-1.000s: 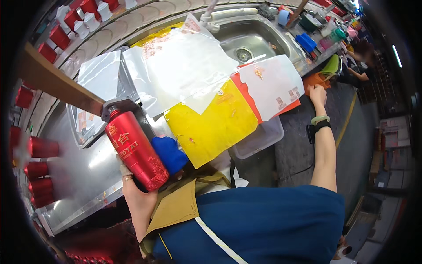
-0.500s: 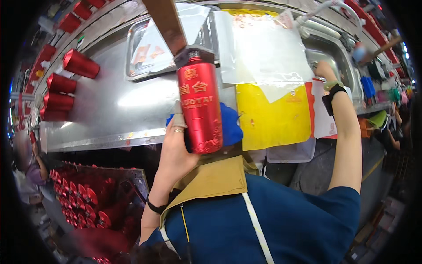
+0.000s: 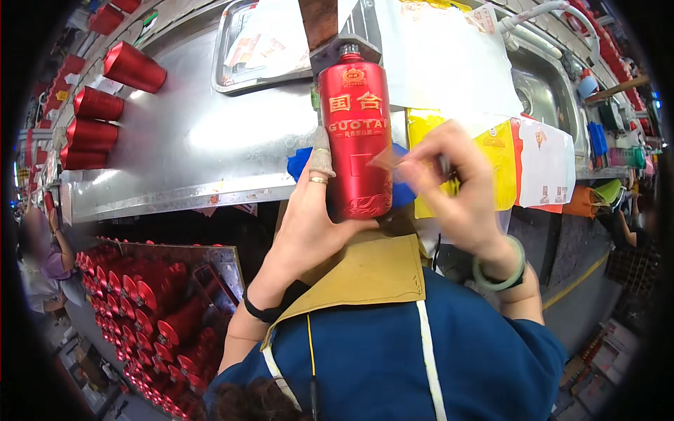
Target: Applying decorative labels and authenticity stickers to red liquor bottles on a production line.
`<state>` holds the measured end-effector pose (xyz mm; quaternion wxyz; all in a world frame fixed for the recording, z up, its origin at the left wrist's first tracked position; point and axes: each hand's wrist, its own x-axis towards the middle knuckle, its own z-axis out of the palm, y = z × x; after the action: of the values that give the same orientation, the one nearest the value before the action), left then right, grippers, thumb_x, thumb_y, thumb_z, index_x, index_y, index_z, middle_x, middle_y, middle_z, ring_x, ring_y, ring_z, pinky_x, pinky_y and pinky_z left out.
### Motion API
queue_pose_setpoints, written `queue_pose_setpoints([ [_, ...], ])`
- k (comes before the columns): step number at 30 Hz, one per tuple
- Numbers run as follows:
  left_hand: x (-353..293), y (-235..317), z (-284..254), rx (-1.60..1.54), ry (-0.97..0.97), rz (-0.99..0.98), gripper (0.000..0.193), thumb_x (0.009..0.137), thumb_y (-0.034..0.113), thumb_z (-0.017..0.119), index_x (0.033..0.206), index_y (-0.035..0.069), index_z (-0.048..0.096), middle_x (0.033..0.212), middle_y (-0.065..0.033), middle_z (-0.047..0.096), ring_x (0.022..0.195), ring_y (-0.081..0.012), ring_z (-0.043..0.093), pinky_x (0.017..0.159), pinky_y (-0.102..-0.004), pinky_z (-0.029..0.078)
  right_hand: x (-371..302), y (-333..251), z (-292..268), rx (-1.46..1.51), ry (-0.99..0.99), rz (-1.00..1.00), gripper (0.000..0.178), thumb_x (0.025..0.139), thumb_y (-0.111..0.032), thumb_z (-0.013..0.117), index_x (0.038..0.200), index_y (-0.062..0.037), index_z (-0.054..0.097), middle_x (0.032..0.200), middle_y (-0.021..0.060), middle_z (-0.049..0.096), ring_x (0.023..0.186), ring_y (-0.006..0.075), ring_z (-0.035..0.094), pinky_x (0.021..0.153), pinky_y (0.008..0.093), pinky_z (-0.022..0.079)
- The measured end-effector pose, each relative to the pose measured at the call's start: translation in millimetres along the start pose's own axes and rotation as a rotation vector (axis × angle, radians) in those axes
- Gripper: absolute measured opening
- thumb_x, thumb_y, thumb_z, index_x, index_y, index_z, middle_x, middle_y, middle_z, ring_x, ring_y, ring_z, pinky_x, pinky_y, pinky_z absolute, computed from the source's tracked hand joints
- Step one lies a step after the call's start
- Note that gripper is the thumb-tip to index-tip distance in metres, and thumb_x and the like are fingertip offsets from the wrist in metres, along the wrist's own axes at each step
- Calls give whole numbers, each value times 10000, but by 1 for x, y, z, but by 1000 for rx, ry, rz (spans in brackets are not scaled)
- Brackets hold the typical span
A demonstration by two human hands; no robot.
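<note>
Containers, red, four in a row at the left of the metal worktop. Below, massed red vessels. Next, metal tray with white sheets. With left hand, holds the red bottle by its left side and base, at the centre, printed face up, neck close to a grey fitting on a brown bar. Blue cloth behind the bottle, visible on both sides. With right hand, pinches a small translucent piece, blurred, at the bottle's lower right; cannot tell whether touching. Farther right, yellow sheet, red-edged white sheet, then steel sink.
</note>
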<state>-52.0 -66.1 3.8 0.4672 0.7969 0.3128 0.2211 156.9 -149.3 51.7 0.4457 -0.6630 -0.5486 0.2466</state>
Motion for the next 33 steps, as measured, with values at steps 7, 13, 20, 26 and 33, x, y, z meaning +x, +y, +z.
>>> queue_pose_setpoints([
  [7, 4, -8, 14, -722, 90, -72, 885, 970, 69, 713, 1631, -66, 141, 1644, -214, 316, 1497, -270, 377, 1235, -404, 311, -18, 2, 65, 124, 195, 147, 99, 888, -62, 766, 904, -6, 686, 907, 66, 554, 791, 149, 529, 682, 283, 429],
  [13, 7, -13, 11, -806, 75, -154, 900, 937, -35, 710, 1632, -55, 140, 1652, -186, 297, 1522, -252, 333, 1252, -402, 297, -28, 13, 63, 369, 152, 315, 301, 919, -60, 756, 1176, -49, 600, 958, -14, 482, 844, 62, 459, 734, 218, 408],
  [20, 13, -20, -2, -881, -7, -174, 919, 917, -59, 717, 1628, -63, 135, 1650, -196, 292, 1536, -252, 306, 1278, -407, 252, -18, 30, 59, 613, 75, 417, 377, 921, -130, 812, 1154, -71, 522, 975, -39, 450, 827, 34, 412, 743, 186, 387],
  [26, 11, -10, 1, -1053, 35, -273, 917, 931, -32, 714, 1635, -53, 127, 1651, -188, 294, 1532, -255, 314, 1267, -407, 272, -18, 28, 50, 680, -9, 456, 391, 907, -113, 823, 1161, -80, 529, 990, -41, 438, 819, 34, 409, 736, 185, 389],
  [33, 6, -15, 14, -773, 81, -124, 929, 928, 3, 736, 1634, -47, 135, 1670, -194, 260, 1538, -278, 307, 1271, -426, 255, -19, 32, 51, 618, -14, 424, 406, 898, -113, 831, 1165, -80, 528, 1002, -35, 445, 813, 36, 423, 736, 184, 403],
])
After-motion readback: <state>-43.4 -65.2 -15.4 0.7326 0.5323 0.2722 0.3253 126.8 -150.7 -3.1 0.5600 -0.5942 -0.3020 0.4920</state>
